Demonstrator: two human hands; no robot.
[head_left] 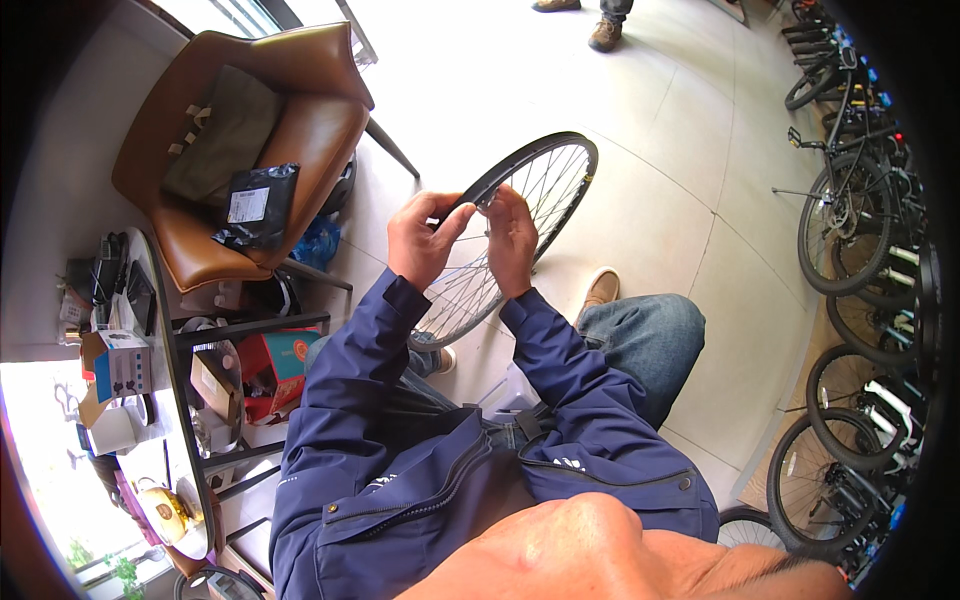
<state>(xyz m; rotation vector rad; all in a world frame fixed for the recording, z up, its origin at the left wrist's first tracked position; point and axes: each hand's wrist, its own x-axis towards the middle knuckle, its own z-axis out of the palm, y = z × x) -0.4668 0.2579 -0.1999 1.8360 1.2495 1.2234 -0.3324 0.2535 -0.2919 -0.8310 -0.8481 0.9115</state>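
A bare bicycle wheel with a black rim and thin spokes stands tilted in front of me, its lower part between my legs. My left hand is closed on the rim's near side, thumb pressed toward the inner edge. Close beside it, my right hand reaches in among the spokes with its fingers curled together. A small shiny bit shows between the two hands at the rim, too small to name. The hub is mostly hidden behind my right hand and sleeve.
On the left, a brown leather chair holds a black plastic parcel and a grey-green cloth or bag. A side table carries boxes; a red box sits on its lower shelf. Parked bicycles line the right. Another person's shoe shows ahead.
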